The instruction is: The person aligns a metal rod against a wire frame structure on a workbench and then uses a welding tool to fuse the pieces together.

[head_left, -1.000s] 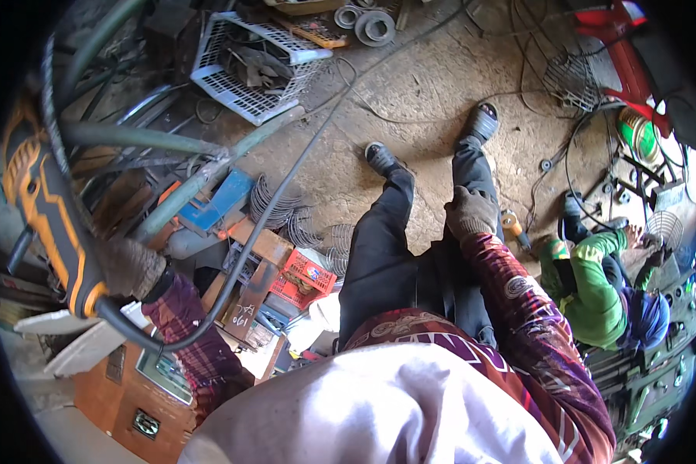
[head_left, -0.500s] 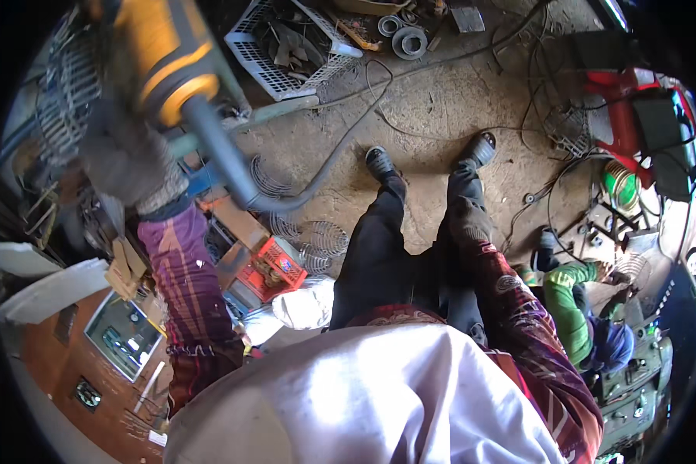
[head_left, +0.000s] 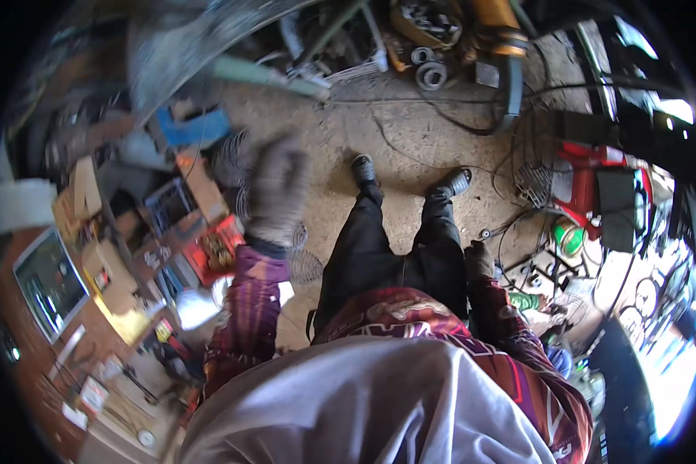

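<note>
My left hand (head_left: 278, 189), in a grey-brown knit glove, is raised over the floor in front of my left leg. It is blurred; the fingers look loosely bent with a gap between them, and nothing shows in them. My right hand (head_left: 479, 259), also gloved, hangs beside my right thigh, its fingers too small and dark to read. Away from both hands, at the far right of centre, is an orange power tool (head_left: 503, 31), partly cut off by the frame edge. A thick grey cord sleeve (head_left: 513, 89) hangs from its end.
A blurred grey panel (head_left: 185, 54) spans the upper left. Left of me are a red crate (head_left: 213, 251), a blue metal part (head_left: 193, 127) and wire coils. Metal rings (head_left: 431, 76) lie ahead. Cables, a red machine (head_left: 580, 189) and a partly hidden co-worker's green sleeve (head_left: 524, 300) are right.
The left hand has moved right and nearer, away from the orange tool. The tool now appears at the far right of centre instead of the upper left. The view has shifted.
</note>
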### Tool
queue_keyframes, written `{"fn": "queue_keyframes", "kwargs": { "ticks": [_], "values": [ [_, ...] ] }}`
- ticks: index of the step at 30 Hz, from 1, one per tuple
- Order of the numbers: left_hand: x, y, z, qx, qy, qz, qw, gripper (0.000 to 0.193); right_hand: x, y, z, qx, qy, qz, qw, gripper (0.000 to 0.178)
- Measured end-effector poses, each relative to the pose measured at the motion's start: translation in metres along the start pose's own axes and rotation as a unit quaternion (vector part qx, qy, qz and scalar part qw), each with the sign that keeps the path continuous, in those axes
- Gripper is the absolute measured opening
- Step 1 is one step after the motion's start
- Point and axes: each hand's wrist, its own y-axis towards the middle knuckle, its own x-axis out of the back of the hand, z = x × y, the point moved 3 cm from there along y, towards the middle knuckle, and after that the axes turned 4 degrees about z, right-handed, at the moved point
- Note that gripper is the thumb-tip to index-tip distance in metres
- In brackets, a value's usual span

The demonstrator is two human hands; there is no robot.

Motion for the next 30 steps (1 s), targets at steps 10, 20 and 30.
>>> {"fn": "queue_keyframes", "kwargs": {
  "ticks": [10, 20, 30],
  "values": [
    [-0.023, -0.396, 0.216, 0.197, 0.17, 0.441, 0.859, 0.031, 0.045, -0.001, 0.005, 0.094, -0.027, 0.118, 0.988, 0.035],
    [-0.033, -0.335, 0.174, 0.148, 0.135, 0.273, 0.941, 0.03, 0.094, -0.05, 0.198, 0.335, -0.149, 0.07, 0.928, 0.027],
    [-0.026, -0.385, 0.144, 0.41, 0.073, 0.058, 0.907, 0.046, 0.126, 0.0, 0.228, 0.33, -0.175, 0.01, 0.928, 0.032]
  ]
}}
